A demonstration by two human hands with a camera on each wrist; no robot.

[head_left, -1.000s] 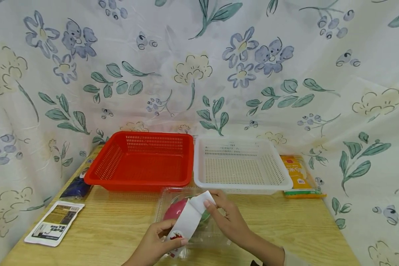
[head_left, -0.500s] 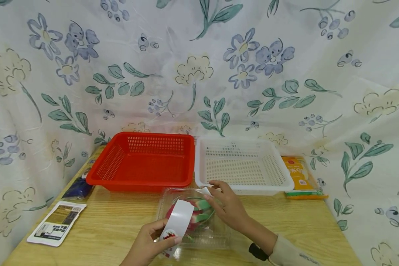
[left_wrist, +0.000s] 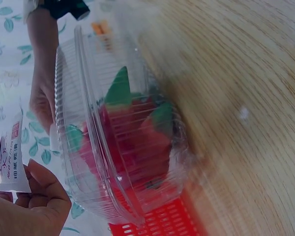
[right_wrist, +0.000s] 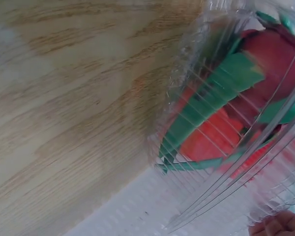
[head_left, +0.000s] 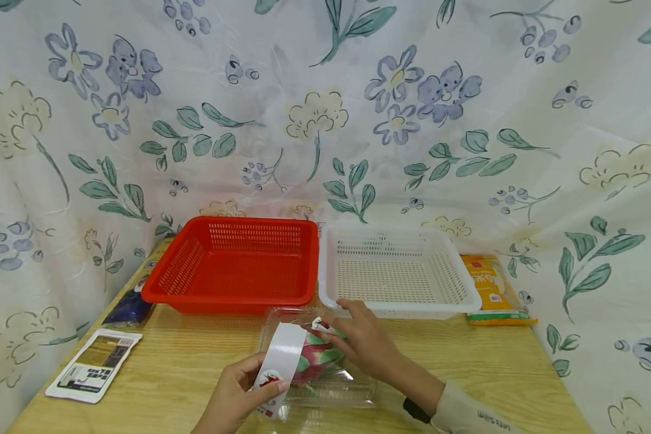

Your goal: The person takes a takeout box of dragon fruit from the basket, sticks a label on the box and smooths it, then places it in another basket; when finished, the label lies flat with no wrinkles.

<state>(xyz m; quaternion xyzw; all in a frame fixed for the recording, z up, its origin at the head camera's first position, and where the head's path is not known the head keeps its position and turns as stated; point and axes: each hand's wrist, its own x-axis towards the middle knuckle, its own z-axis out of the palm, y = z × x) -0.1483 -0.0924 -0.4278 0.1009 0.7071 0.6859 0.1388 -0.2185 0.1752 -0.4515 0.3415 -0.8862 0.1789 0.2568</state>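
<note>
A clear plastic clamshell box [head_left: 352, 395] stands closed on the table, with red and green dragon fruit [head_left: 317, 355] inside. My left hand [head_left: 239, 386] pinches a white strip of labels [head_left: 286, 349] over the box's left part. Print reading "RED PITAYA" shows on the strip [left_wrist: 14, 157] in the left wrist view. Above the lid, my right hand [head_left: 366, 340] pinches a small white label [head_left: 320, 324] with a red print between thumb and fingers; whether the label touches the lid I cannot tell. Only a few right fingertips [right_wrist: 280, 223] show in the right wrist view.
Behind the box stand a red basket [head_left: 228, 301] and a white basket [head_left: 401, 306], side by side. A white and brown pouch [head_left: 93, 364] lies at the left, near a dark blue bag [head_left: 130, 307]. A yellow packet [head_left: 488, 286] lies by the white basket.
My right hand has peeled a label off the strip, drawn it apart and turned it over the lid. The left hand has moved the strip slightly left and down.
</note>
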